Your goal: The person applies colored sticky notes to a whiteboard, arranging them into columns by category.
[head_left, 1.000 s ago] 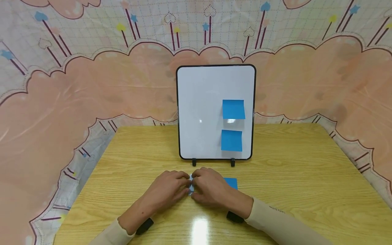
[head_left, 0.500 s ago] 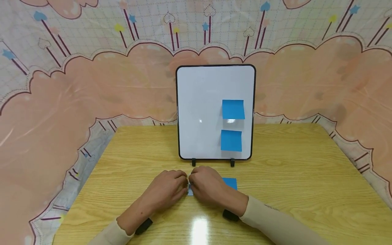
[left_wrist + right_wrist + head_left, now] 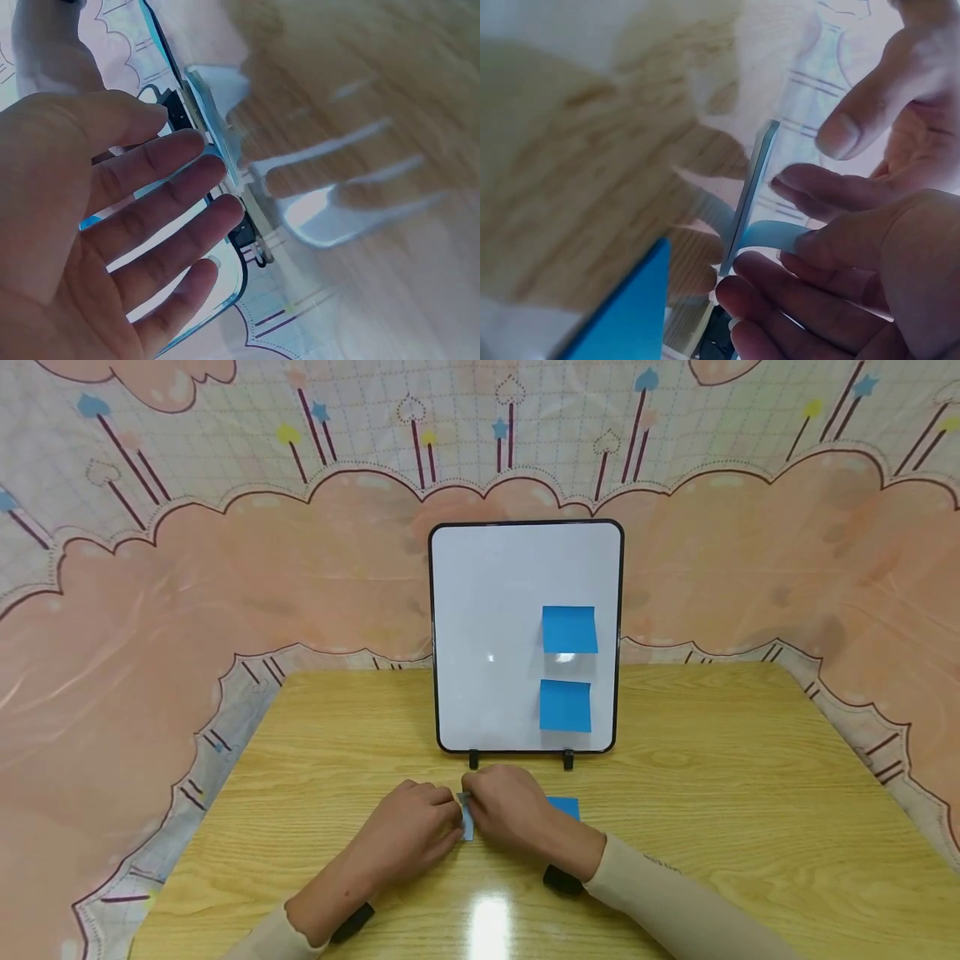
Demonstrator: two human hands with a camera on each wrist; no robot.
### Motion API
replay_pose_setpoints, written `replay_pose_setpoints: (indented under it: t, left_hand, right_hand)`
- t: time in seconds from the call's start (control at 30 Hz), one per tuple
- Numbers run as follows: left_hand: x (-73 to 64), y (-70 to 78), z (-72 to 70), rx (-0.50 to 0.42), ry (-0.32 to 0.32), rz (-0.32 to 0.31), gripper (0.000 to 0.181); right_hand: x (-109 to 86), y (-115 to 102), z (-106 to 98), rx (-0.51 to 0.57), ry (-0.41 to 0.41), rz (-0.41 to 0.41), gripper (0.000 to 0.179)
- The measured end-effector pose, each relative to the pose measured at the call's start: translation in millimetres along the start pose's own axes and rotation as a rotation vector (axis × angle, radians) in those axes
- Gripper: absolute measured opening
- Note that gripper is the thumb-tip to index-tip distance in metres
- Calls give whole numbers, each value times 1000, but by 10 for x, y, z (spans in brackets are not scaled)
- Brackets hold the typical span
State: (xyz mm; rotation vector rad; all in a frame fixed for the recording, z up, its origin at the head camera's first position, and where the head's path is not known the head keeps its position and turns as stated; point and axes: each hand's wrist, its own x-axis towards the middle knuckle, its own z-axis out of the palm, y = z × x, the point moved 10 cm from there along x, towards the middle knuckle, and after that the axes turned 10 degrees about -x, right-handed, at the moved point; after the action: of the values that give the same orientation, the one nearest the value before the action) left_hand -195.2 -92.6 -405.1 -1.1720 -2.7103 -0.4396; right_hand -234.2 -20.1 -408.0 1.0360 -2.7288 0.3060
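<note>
A thin pad of light blue sticky notes (image 3: pixel 468 827) lies on the table between my hands. My right hand (image 3: pixel 510 807) pinches the lifted end of its top sticky note (image 3: pixel 772 234) between thumb and finger; the note bends up from the pad. On the pad's other side is my left hand (image 3: pixel 414 828), fingers (image 3: pixel 161 184) fairly straight, tips at or close to the pad's edge. Partly hidden behind my right wrist lies a darker blue sticky-note pad (image 3: pixel 566 807).
A white board (image 3: pixel 487 635) with a black frame stands upright on small black feet (image 3: pixel 567 760) beyond my hands. Two blue sticky notes (image 3: pixel 569 629) are stuck on its right half, one above the other. A patterned cloth (image 3: pixel 337 577) hangs behind the wooden table (image 3: pixel 712 793).
My right hand's fingers have closed on the light blue top note and lifted its end. That hand has shifted slightly left; the left hand has barely moved.
</note>
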Motion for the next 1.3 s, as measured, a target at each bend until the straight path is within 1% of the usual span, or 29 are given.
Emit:
replay_pose_setpoints:
  t: [0.1,0.17,0.33,0.5,0.6,0.7,0.8,0.93,1.07,1.2,1.3]
  left_hand:
    - [0,34,-5,8,15,16,7]
    - [-1,42,9,15,4,13,9]
    - [-15,40,69,30,-41,-1,23]
    - [-23,47,83,18,-40,14,21]
    - [-29,56,84,14,-33,33,20]
    - [-34,70,88,19,-29,56,20]
    - [-36,77,100,23,-31,71,20]
    - [-33,83,111,17,-37,81,21]
    - [-28,78,107,-8,-39,75,21]
    - [-19,64,103,-55,-43,59,19]
    - [-12,52,109,-90,-57,51,17]
  right_hand:
    - [5,1,-7,7,8,2,32]
    - [8,-3,-13,6,12,0,31]
    - [12,-11,-11,1,8,-6,27]
    - [20,-12,-2,-15,5,-10,27]
    - [36,-17,14,-38,-12,-15,25]
    - [55,-30,38,-72,-47,-21,22]
    - [77,-42,54,-111,-74,-24,24]
    - [101,-64,42,-139,-78,-38,28]
    - [128,-58,39,-144,-78,-35,25]
    - [154,-3,56,-131,-78,3,20]
    - [173,35,62,-116,-77,24,23]
